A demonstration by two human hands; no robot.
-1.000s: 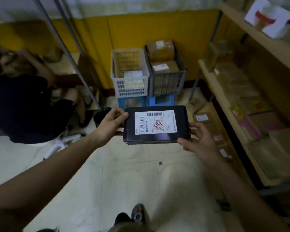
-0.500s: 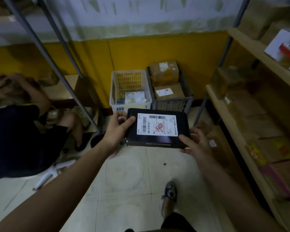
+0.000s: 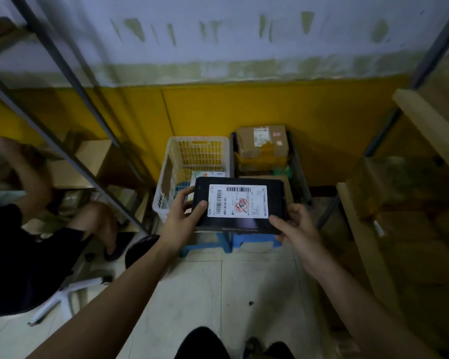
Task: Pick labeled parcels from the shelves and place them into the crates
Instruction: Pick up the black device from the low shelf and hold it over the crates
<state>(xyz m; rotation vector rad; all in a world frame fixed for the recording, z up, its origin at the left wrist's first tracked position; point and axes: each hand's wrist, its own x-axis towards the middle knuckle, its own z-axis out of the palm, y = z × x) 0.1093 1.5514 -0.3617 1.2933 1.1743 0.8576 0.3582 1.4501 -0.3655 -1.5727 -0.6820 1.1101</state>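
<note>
Black parcel (image 3: 239, 204) with a white barcode label sits at the centre of the frame, held flat in mid-air between both hands. The left hand (image 3: 182, 218) grips its left edge, thumb on top; the right hand (image 3: 296, 226) grips its lower right corner. Just behind it, a white crate (image 3: 192, 154) stands beside a dark crate (image 3: 300, 172) stacked with cardboard boxes (image 3: 262, 141), both on blue stools (image 3: 254, 242).

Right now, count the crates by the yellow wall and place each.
2. The white crate is on the left; the dark crate stands right beside it, piled with cardboard parcels. The held black parcel hides their near ends, so others may be hidden.
</note>
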